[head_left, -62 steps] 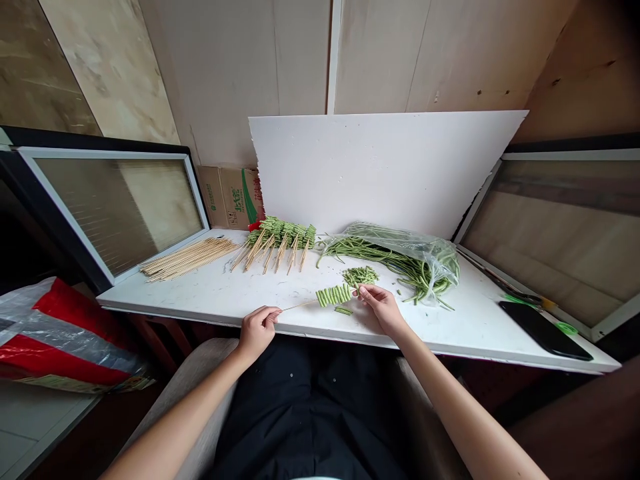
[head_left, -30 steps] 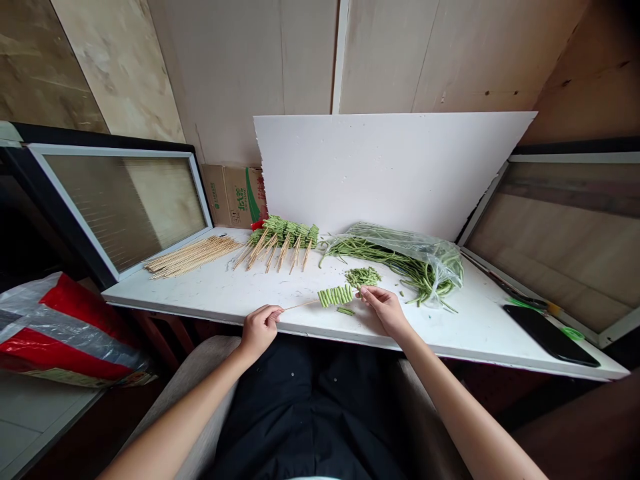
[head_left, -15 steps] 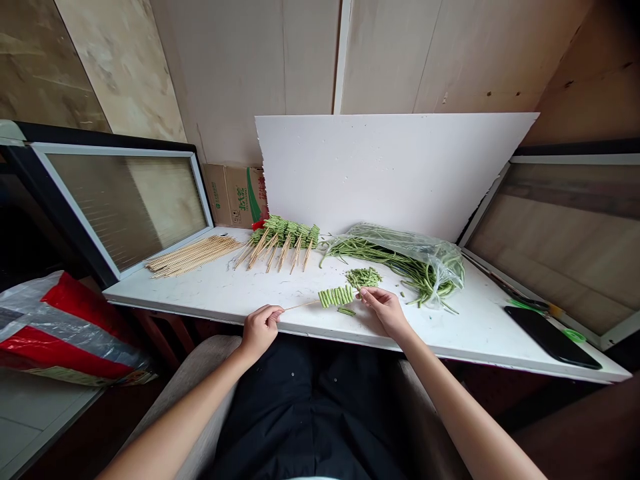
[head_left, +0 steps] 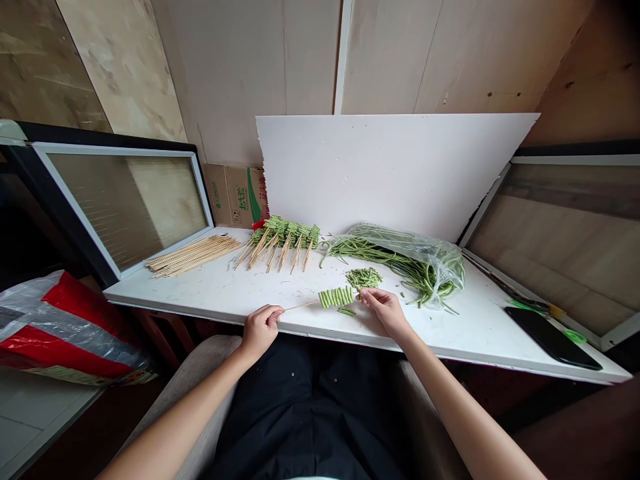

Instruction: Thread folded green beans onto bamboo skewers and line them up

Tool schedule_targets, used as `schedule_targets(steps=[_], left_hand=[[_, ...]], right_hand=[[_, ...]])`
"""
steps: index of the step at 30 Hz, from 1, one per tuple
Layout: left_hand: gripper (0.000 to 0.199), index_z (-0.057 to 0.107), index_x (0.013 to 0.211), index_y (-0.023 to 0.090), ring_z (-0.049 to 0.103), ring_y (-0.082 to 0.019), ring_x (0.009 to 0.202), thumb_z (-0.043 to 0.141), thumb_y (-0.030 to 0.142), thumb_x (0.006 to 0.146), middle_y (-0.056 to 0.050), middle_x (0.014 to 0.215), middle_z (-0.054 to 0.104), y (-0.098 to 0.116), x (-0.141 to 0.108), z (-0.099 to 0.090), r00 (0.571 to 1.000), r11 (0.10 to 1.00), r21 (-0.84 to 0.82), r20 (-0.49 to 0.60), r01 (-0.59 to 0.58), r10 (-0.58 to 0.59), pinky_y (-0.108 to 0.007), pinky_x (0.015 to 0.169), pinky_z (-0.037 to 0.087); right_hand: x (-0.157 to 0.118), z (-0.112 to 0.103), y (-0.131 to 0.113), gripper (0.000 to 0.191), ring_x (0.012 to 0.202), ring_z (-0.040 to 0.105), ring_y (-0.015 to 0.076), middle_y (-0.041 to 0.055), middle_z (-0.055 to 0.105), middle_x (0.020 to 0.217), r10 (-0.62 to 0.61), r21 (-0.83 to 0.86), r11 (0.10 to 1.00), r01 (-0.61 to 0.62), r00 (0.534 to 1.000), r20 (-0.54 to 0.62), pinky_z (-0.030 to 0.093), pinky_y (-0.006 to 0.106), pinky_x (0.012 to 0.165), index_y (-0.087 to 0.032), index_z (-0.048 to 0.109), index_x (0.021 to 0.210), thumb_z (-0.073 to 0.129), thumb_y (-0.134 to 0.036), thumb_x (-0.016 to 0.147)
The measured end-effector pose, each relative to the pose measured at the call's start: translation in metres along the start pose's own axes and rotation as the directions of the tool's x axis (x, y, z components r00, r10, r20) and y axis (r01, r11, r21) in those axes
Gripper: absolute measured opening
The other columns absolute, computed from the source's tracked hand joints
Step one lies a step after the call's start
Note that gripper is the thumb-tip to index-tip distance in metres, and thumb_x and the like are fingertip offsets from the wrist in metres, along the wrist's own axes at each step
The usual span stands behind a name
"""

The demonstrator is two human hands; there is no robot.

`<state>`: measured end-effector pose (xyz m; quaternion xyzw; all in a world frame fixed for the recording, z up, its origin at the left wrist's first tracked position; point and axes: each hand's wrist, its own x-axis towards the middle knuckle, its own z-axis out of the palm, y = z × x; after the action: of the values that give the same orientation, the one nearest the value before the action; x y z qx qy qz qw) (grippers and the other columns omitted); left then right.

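My left hand (head_left: 261, 328) is closed around the bare end of a thin wooden skewer (head_left: 301, 305), near the table's front edge. Cut green bean pieces (head_left: 336, 297) are threaded side by side along its other half. At the far tip, my right hand (head_left: 385, 309) pinches a small green bean piece, mostly hidden by the fingers. Just behind lies a heap of cut bean pieces (head_left: 364, 277). A few loose pieces (head_left: 346, 311) rest on the table beneath the skewer.
Filled bean skewers (head_left: 287, 233) are stacked at the back, left of a plastic bag of long green beans (head_left: 410, 257). Bare skewers (head_left: 193, 256) lie at left. A black phone (head_left: 553, 337) is on the white table (head_left: 210, 293) at right. A cardboard box (head_left: 233, 195) stands behind.
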<state>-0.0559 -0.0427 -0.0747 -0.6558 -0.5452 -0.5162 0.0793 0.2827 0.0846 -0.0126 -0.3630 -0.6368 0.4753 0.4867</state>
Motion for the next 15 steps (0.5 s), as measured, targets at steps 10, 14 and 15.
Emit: schedule_targets(steps=[10,14,15], left_hand=[[0.029,0.075,0.091,0.020,0.070,-0.017,0.068,0.049,0.008,0.095,-0.002,0.074,0.073,0.0016,0.0006,-0.0002,1.000,1.000,0.018,0.008,0.013,-0.013,-0.027,0.068,0.054],[0.029,0.076,0.091,0.020,0.070,-0.017,0.068,0.050,0.010,0.097,-0.002,0.074,0.073,0.0025,0.0004,-0.0003,1.000,1.000,0.019,0.014,0.016,-0.016,-0.028,0.068,0.054],[0.028,0.076,0.091,0.020,0.070,-0.017,0.069,0.050,0.011,0.098,-0.002,0.074,0.074,0.0026,0.0004,-0.0002,1.000,1.000,0.018,0.015,0.016,-0.017,-0.028,0.068,0.054]], right_hand=[[0.0018,0.0005,0.0033,0.048,0.078,0.065,0.0213,0.0076,0.078,0.086,-0.002,0.015,1.000,0.002,1.000,0.012,0.051,0.034,0.078,-0.021,0.082,0.086,0.085,-0.068,0.076],[0.0017,0.0004,0.0036,0.053,0.077,0.064,0.0221,0.0092,0.079,0.088,0.002,-0.029,1.000,-0.002,1.000,0.001,0.051,0.035,0.075,-0.021,0.082,0.090,0.082,-0.072,0.077],[0.0017,0.0004,0.0036,0.053,0.078,0.064,0.0225,0.0094,0.079,0.089,0.000,-0.036,0.999,0.000,1.000,0.001,0.051,0.035,0.075,-0.021,0.082,0.091,0.081,-0.073,0.078]])
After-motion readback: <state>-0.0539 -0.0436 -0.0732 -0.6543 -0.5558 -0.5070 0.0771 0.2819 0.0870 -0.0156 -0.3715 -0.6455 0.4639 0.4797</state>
